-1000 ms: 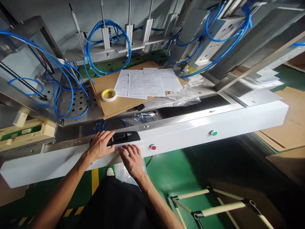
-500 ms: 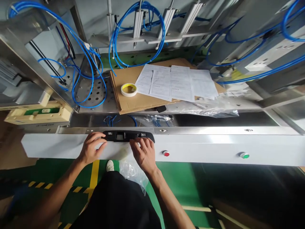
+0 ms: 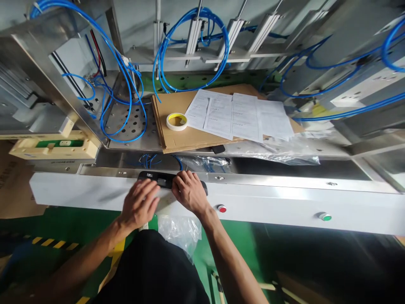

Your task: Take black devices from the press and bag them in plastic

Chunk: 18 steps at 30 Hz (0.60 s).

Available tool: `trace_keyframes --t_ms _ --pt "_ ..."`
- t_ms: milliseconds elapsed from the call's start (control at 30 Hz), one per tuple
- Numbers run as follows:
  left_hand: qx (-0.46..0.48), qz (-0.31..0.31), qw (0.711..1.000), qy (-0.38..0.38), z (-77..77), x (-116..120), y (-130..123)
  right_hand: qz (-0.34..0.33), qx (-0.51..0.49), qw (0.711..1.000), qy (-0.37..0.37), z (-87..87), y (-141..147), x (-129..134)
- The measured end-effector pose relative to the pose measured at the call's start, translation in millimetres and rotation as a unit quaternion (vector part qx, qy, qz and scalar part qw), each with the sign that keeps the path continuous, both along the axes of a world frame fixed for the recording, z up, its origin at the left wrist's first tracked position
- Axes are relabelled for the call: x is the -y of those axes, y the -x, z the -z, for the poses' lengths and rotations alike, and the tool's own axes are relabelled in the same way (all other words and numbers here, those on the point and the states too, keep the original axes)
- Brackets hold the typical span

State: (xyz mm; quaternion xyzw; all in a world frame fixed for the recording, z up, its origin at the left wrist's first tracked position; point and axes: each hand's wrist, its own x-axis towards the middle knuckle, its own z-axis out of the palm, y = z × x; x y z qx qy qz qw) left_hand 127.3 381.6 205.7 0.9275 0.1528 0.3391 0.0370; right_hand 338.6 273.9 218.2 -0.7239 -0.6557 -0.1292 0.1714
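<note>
Long black plastic part (image 3: 160, 180), flat on white rail edge, partly covered

Left hand (image 3: 139, 204): fingers on black plastic part (image 3: 158, 180)
Right hand (image 3: 189, 192): covers the part's right end
Below: clear plastic bag (image 3: 179, 231)

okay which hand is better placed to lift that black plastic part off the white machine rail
Probably the right hand: it already lies on the black plastic part, fingers curled over its right half. The left hand rests lower, on the white rail, just touching the part's near edge.
</note>
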Motion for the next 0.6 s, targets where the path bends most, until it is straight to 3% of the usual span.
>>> trace_keyframes --t_ms 67,133,267,367,433,500,600 --pt "-0.094 0.061 0.994 -0.014 3.9 3.0 -11.5 0.001 0.004 1.0 0.011 1.3 -0.9 -1.3" --pt "-0.154 0.072 0.985 -0.009 8.9 -4.6 -25.1 0.005 -0.002 1.0 0.019 1.7 -2.7 -3.0" --pt "-0.198 0.075 0.977 -0.007 11.5 -29.9 -43.2 0.018 -0.07 0.997 0.013 -1.9 -6.6 -3.4" --pt "-0.21 0.096 0.973 -0.001 3.9 -38.5 -44.7 0.074 -0.098 0.991 -0.049 -7.3 -0.5 6.8" --pt "-0.214 0.116 0.97 0.013 -2.9 -38.3 -42.1 0.108 -0.069 0.986 -0.107 -9.0 10.6 18.2" --pt "-0.22 0.129 0.966 0.037 -9.2 -36.3 -38.7 0.096 -0.022 0.986 -0.137 -7.0 23.7 29.0" --pt "-0.235 0.143 0.958 0.088 -16.9 -34.4 -36.1 0.047 0.042 0.992 -0.112 0.6 37.3 37.0"
